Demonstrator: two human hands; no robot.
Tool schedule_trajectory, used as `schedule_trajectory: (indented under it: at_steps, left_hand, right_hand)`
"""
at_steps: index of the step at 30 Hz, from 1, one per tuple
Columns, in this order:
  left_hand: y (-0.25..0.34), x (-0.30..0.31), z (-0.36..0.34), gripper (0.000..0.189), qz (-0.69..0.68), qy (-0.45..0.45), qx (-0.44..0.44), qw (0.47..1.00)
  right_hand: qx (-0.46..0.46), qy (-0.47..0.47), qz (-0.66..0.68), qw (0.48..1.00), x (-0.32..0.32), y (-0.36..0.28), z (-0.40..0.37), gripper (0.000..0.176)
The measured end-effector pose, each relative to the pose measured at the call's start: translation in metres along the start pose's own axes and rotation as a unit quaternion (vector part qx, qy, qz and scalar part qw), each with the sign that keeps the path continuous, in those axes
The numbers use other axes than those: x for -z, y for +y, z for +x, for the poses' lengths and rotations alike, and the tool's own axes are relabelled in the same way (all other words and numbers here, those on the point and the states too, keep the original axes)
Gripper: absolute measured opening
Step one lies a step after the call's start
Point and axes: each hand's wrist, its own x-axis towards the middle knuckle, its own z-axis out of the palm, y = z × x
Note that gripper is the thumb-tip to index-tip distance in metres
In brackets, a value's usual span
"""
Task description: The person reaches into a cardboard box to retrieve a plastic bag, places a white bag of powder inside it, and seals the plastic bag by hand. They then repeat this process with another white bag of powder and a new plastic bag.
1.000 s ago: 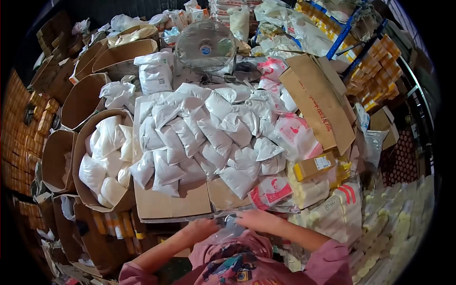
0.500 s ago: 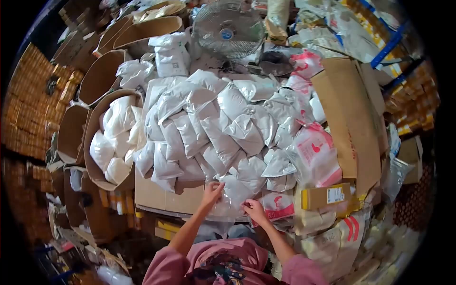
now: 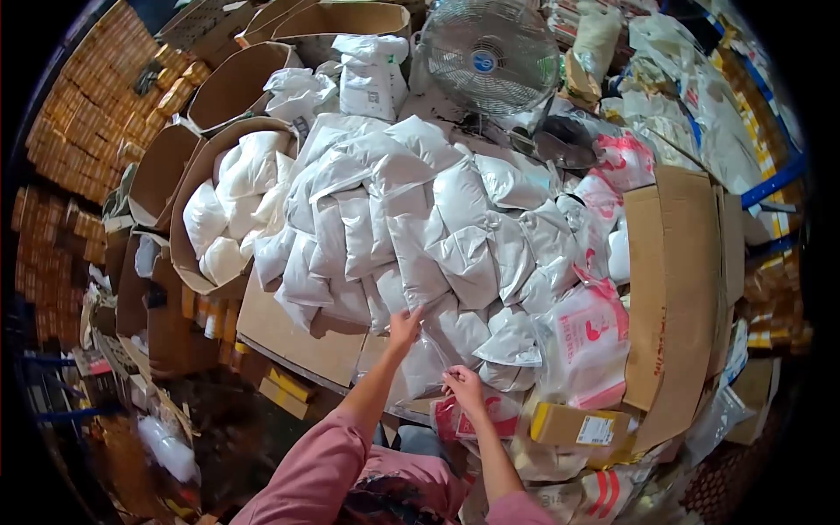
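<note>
A clear plastic bag with white contents (image 3: 423,366) lies at the front edge of a heap of filled white bags (image 3: 367,210). My left hand (image 3: 404,331) is at its upper left edge, fingers drawn together on the plastic and one finger reaching toward the heap. Lower on the right, my right hand (image 3: 464,385) pinches the bag's loose edge between thumb and fingers. A red-and-white printed bag (image 3: 490,415) lies just beyond that hand. The inner fingers of both hands are partly hidden.
Left stands a cardboard box (image 3: 179,241) of filled bags. A fan (image 3: 490,61) stands behind the heap. To the right are pink printed bags (image 3: 582,337), a tall cardboard sheet (image 3: 682,289) and a taped small box (image 3: 582,427). Flat cardboard (image 3: 297,328) covers the table's front left.
The view has turned and shifted, so the heap sits at a different angle. My left hand has moved up along the bag toward the heap; my right hand still pinches its edge.
</note>
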Motion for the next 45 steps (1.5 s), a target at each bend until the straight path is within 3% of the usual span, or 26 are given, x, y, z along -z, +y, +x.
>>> schedule_trajectory:
  at_steps: [6,10,14,20,27,30,34,39,45]
  left_hand:
    - [-0.003,-0.014,0.002,0.035,-0.023,0.033,-0.039,0.998]
    - [0.012,-0.012,0.010,0.034,0.054,0.043,-0.087,0.994]
    - [0.091,0.013,-0.040,0.036,0.037,-0.067,-0.087,0.993]
    - [0.170,0.035,-0.123,0.036,-0.022,-0.132,-0.113,0.984]
    - [0.115,0.087,-0.184,0.036,-0.027,-0.119,-0.040,0.992]
    - [0.070,0.121,-0.191,0.037,-0.036,-0.055,-0.037,0.997]
    - [-0.004,0.184,-0.160,0.031,-0.053,0.025,0.058,0.997]
    - [-0.021,0.222,-0.143,0.033,-0.064,-0.011,0.118,0.991]
    - [-0.012,0.236,-0.137,0.037,0.008,-0.081,0.128,0.988]
  right_hand:
    - [-0.003,-0.014,0.020,1.000,0.008,-0.009,0.009,0.013]
    - [-0.008,-0.013,0.028,0.999,0.000,-0.033,0.005,0.014]
    - [-0.020,-0.031,0.041,0.998,-0.002,-0.061,-0.004,0.011]
    - [-0.030,-0.117,0.116,0.986,-0.023,-0.104,-0.043,0.008]
    - [-0.178,-0.116,0.172,0.962,-0.047,-0.057,-0.100,0.011]
    - [-0.205,-0.118,0.179,0.955,-0.066,-0.031,-0.112,0.015]
    - [-0.216,-0.113,0.244,0.939,-0.099,0.025,-0.099,0.011]
    - [-0.194,-0.015,0.286,0.938,-0.130,0.082,-0.067,0.010]
    - [-0.147,-0.013,0.335,0.931,-0.130,0.072,-0.054,0.009]
